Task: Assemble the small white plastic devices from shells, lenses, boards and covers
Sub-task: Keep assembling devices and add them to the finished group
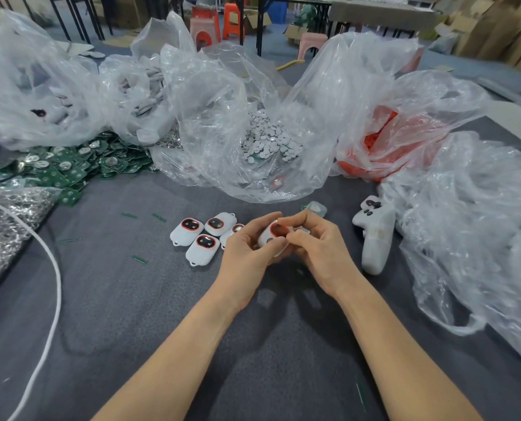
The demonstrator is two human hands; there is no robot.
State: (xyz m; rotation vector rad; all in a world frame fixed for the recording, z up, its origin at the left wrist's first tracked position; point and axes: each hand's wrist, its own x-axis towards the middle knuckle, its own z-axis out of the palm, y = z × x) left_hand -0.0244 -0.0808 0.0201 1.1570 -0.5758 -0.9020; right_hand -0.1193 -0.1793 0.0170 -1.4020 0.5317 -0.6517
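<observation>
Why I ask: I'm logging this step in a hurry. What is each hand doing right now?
Left hand: closed around the white device.
Right hand: fingers pinching the same device from the other side.

The left hand [247,253] and right hand [317,247] pinch a small white oval plastic device with an orange ring [276,235] above a grey felt table top [149,314]. Nearer the person than this grip, open felt flanks both forearms, leaving room for a hand to pass. Just left of the grip, four white oval devices with orange-ringed dark windows [203,246] lie bunched, the nearest partly hidden behind the left hand. To the right, a white controller-shaped plastic piece [374,238] lies apart from the grip, with a strip of felt between. Beyond the grip, a crumpled clear plastic bag of small white discs [262,138] closes the far side. Far right, heaped clear plastic bags [472,226] block the way.
</observation>
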